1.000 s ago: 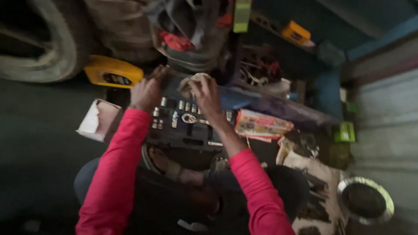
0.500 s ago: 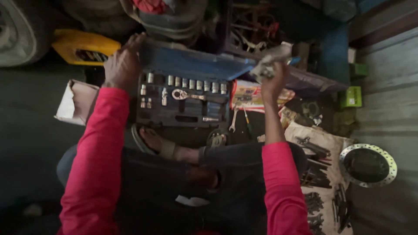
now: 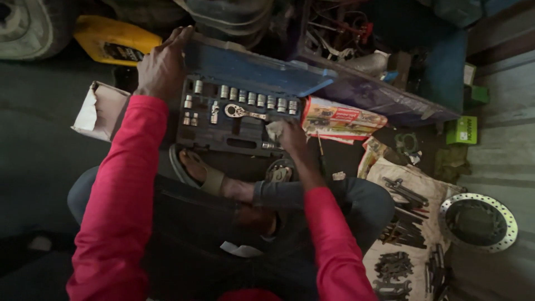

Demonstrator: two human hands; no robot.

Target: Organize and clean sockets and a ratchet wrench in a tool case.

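Observation:
An open blue socket-set case (image 3: 237, 120) lies on the floor in front of my crossed legs, with a row of chrome sockets (image 3: 251, 97) and a ratchet handle (image 3: 239, 111) inside. My left hand (image 3: 161, 67) grips the left edge of the raised blue lid (image 3: 262, 67). My right hand (image 3: 290, 136) rests at the case's right front corner, closed on a small pale piece like a rag; what it is stays unclear. Both arms wear red sleeves.
A cardboard box (image 3: 97, 111) sits left of the case, a yellow container (image 3: 111, 42) and a tyre (image 3: 28, 28) behind it. A colourful packet (image 3: 340, 120) lies right of the case. Wrenches (image 3: 401, 245) lie on sacking beside a brake disc (image 3: 478, 222). A green box (image 3: 461, 130) stands far right.
My right hand came down from the lid's right end to the case's front right corner. The view shifted closer; my left hand stayed on the lid's left edge.

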